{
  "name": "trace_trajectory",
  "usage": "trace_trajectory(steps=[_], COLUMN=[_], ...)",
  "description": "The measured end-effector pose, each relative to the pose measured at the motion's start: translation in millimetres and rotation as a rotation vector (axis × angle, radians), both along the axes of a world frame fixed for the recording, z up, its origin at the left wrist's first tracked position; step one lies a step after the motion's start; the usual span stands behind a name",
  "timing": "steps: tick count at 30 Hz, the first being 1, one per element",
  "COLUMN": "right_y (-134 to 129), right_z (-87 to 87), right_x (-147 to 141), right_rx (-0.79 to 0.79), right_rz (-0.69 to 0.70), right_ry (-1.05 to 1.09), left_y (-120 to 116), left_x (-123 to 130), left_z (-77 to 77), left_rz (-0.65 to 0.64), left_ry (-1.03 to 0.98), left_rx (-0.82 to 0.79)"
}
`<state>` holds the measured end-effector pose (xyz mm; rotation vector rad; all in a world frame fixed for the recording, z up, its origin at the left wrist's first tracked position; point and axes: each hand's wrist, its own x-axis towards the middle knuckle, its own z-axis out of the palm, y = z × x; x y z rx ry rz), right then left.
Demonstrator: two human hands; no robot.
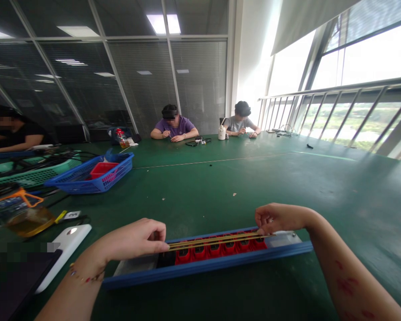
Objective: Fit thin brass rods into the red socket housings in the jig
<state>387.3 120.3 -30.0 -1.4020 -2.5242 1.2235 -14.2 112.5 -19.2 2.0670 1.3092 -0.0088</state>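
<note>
Several thin yellowish strands (pixel 214 241) stretch nearly straight between my two hands, just above a long blue-edged holder (pixel 207 265). Whether they are bands or rods I cannot tell. My left hand (pixel 143 238) pinches their left ends between thumb and fingers. At the right end, my right hand (pixel 270 218) has its fingers curled and closed on the strands. Under them, a row of red blocks (pixel 199 254) with dark centres sits in the holder. A black block (pixel 167 258) lies at the row's left, and greyish clear pieces (pixel 284 239) fill the holder's ends.
To the left are a white power bank-like object (pixel 67 249), a dark phone-like slab (pixel 23 285), a jar of amber liquid (pixel 31 221), a blue basket (pixel 90 185) and a green basket (pixel 30 174). Across the green table (pixel 194 191), other people (pixel 173 127) sit working.
</note>
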Motion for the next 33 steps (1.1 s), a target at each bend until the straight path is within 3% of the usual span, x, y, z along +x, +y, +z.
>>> trace_trajectory(steps=[9, 15, 19, 24, 29, 33], right_y=[2.1, 1.4, -0.8, 3.4, 11.5, 5.5], right_z=[-6.2, -3.1, 2.5, 2.3, -5.8, 1.6], right_x=[5.2, 3.7, 4.1, 3.3, 4.2, 7.2], right_rx=[-0.107, -0.078, 0.005, 0.196, 0.355, 0.376], right_rz=[0.004, -0.035, -0.029, -0.110, -0.182, -0.187], right_ry=[-0.035, -0.017, 0.027, 0.053, 0.018, -0.012], left_y=[3.4, 2.9, 3.9, 9.1, 18.4, 29.7], left_x=[-2.5, -2.9, -3.0, 1.5, 6.5, 3.8], left_z=[1.0, 2.1, 5.4, 3.2, -8.9, -24.6], left_rz=[-0.097, -0.092, -0.094, 0.002, 0.044, 0.042], left_ry=[0.150, 0.143, 0.130, 0.107, 0.082, 0.138], left_rx=[0.059, 0.103, 0.188, 0.261, 0.400, 0.510])
